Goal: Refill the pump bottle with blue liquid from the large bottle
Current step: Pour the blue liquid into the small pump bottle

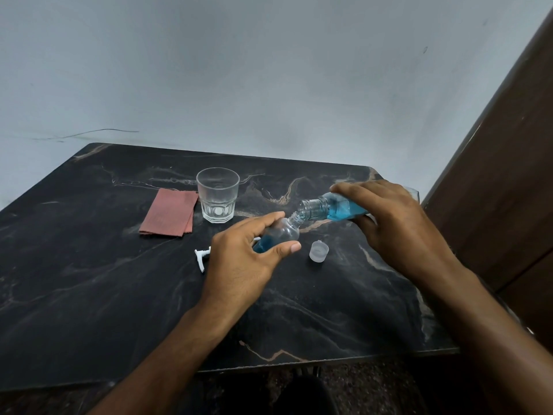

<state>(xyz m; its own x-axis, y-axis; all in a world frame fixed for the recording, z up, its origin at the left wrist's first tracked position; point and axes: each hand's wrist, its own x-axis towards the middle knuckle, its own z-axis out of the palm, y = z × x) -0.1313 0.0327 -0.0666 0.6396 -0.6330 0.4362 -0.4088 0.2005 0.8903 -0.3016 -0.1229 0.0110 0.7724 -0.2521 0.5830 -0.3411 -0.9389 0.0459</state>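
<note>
Gripped in the right hand [398,223], large bottle [338,209] tipped mouth-down leftward, touching the tilted pump bottle [279,235] clasped by the left hand [242,259].

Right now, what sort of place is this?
Probably a room in a home: a small dark marble-patterned table against a plain scuffed wall, with a drinking glass and folded cloth on it.
</note>
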